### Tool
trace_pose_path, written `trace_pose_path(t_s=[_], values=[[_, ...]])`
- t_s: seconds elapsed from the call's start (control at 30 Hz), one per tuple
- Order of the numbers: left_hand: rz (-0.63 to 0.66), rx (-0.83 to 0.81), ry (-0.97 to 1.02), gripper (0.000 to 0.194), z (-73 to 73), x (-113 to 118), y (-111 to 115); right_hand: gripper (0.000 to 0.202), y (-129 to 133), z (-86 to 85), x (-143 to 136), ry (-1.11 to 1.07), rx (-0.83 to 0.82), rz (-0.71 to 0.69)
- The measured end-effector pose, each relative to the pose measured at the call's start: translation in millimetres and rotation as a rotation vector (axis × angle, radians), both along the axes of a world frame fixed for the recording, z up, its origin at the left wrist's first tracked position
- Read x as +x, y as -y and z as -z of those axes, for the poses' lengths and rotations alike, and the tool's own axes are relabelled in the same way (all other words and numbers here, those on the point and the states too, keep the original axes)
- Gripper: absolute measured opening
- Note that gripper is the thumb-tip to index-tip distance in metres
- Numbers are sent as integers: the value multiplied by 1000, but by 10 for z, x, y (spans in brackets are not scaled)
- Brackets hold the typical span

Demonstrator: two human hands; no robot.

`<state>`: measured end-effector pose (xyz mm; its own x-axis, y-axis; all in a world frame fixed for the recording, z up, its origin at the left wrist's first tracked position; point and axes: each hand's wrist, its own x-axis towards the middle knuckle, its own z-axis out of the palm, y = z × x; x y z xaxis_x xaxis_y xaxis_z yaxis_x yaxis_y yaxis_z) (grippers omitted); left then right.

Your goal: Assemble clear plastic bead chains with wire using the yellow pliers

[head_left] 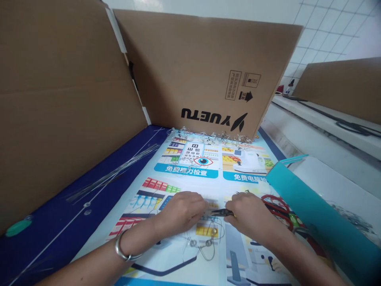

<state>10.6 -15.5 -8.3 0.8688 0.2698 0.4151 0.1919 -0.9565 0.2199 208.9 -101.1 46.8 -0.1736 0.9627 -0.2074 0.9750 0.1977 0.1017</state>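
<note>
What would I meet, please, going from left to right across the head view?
Green patch, bangle, left hand, pliers, right hand, teal box.

Wkshp, prob.: pliers (220, 212), wires (131, 162) (& cardbd screen (184, 67)).

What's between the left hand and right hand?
Head view: the nose of the dark pliers, pointing from the right hand toward the left hand, over the printed sheet.
</note>
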Motion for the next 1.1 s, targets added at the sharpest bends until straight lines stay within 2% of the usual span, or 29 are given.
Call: trace_pose_path(t_s=[0.13, 0.33, 0.5, 0.6, 0.83, 1.1], values=[[-10, 48, 16, 17, 17, 9, 1, 22, 2, -9, 2, 5, -7, 2], [21, 150, -60, 15, 5, 3, -11, 21, 6, 11, 3, -5, 16, -1], [83, 200, -72, 16, -46, -21, -35, 21, 0, 24, 11, -9, 31, -2], [119, 157, -60, 18, -75, -33, -49, 22, -6, 16, 11, -14, 22, 2], [132, -105, -23, 22, -36, -49, -100, 23, -17, 42, 18, -15, 18, 6], [124, -63, -43, 21, -9, -60, -107, 21, -8, 68, 28, -21, 45, -15]])
